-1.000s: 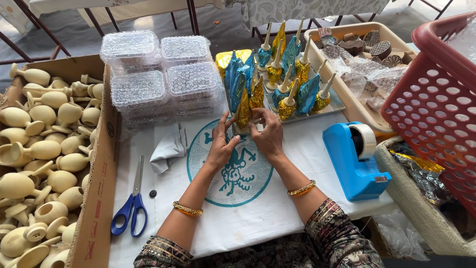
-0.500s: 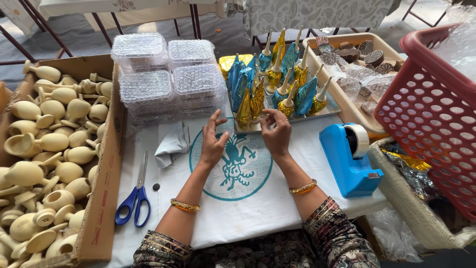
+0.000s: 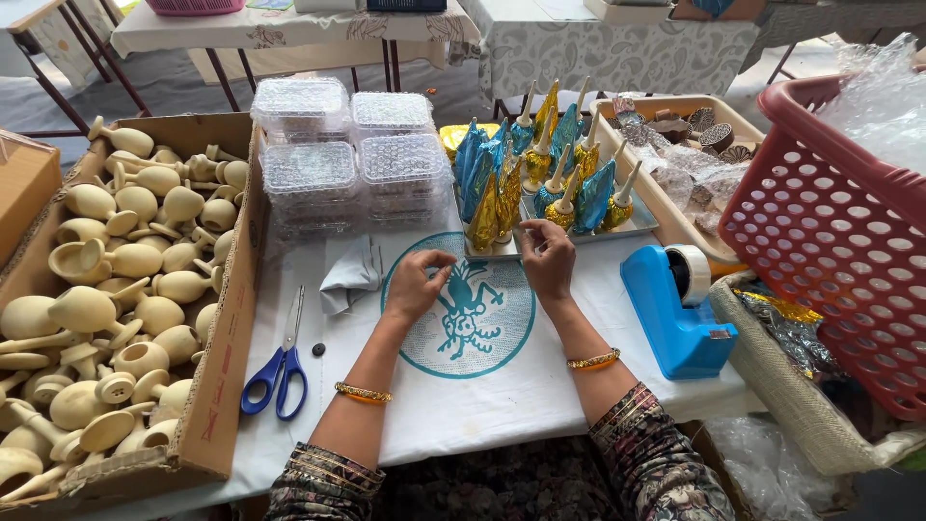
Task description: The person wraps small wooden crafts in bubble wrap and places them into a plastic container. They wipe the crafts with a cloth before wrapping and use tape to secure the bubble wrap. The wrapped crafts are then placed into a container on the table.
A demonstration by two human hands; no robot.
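Observation:
My left hand rests on the white cloth over its round teal print, fingers loosely curled with nothing visible in them. My right hand sits at the front edge of a metal tray, fingertips bent close to the gold and blue foil-wrapped cones standing on it. Whether the right fingers pinch anything is too small to tell. Both wrists wear gold bangles.
A cardboard box of pale clay pieces fills the left. Blue-handled scissors and a folded grey cloth lie beside it. Stacked clear plastic boxes stand behind. A blue tape dispenser and a red basket are on the right.
My left hand has pulled back from the tray toward me, onto the teal print. My right hand stays at the tray's front edge. The camera has shifted slightly.

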